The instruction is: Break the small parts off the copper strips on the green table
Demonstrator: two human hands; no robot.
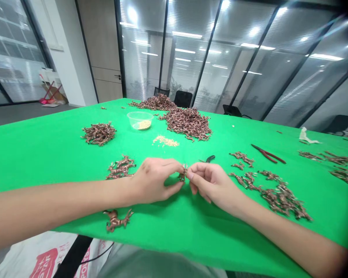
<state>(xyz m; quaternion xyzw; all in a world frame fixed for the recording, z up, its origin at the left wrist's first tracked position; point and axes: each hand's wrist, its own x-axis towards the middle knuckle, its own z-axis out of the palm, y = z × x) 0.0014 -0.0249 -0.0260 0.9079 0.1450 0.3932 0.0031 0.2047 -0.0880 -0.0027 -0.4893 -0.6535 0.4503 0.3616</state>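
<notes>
Centrally, as I watch, a small coppery figurine (182, 176) is held over the green cloth (174, 227) between the person's two hands. The left hand (150, 179) grips it with thumb and forefinger curved into a narrow C; the right hand (213, 183), fingers loosely curled, pinches its right side. Taking the figurine as dial centre: single figurine (116, 221), eight o'clock; small cluster (121, 168), nine; clear tub (132, 121), eleven; large heap (188, 123), twelve; pliers (267, 153), between two and three; loose pile (284, 199), just past three.
</notes>
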